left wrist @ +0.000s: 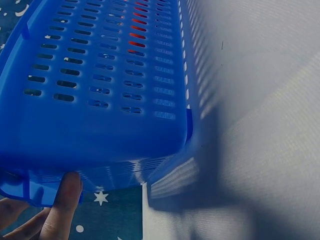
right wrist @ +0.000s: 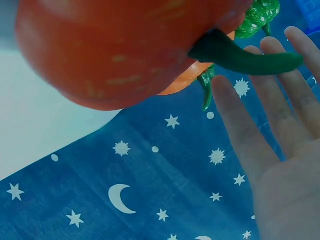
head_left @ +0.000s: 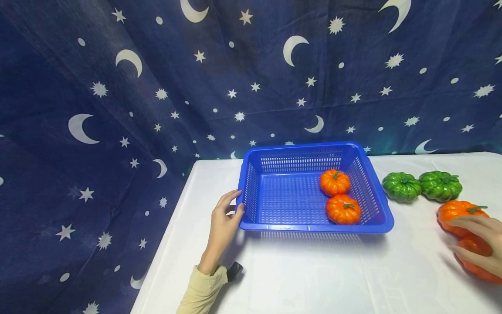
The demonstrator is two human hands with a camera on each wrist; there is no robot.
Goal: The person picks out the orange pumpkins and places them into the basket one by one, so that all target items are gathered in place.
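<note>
My left hand (head_left: pixel 222 226) grips the left rim of a blue plastic basket (head_left: pixel 313 228). In the left wrist view, the thumb (left wrist: pixel 65 202) lies against the rim's underside. Two small orange pumpkins, one (head_left: pixel 334 183) behind the other (head_left: pixel 343 210), sit at the basket's right end. At the far right, my right hand (head_left: pixel 495 245) is spread over the nearest orange pumpkin (head_left: pixel 476 245), slightly blurred. The right wrist view shows straight fingers (right wrist: pixel 237 120) beside the green stem of a large-looking orange pumpkin (right wrist: pixel 115 55); whether they touch cannot be told.
Another orange pumpkin (head_left: pixel 451 210) lies just behind the right hand. Two green pumpkins, left (head_left: pixel 401 187) and right (head_left: pixel 440 186), stand side by side right of the basket. A white cloth covers the table (head_left: pixel 313 279); a dark blue star-and-moon curtain (head_left: pixel 255 65) hangs behind and left.
</note>
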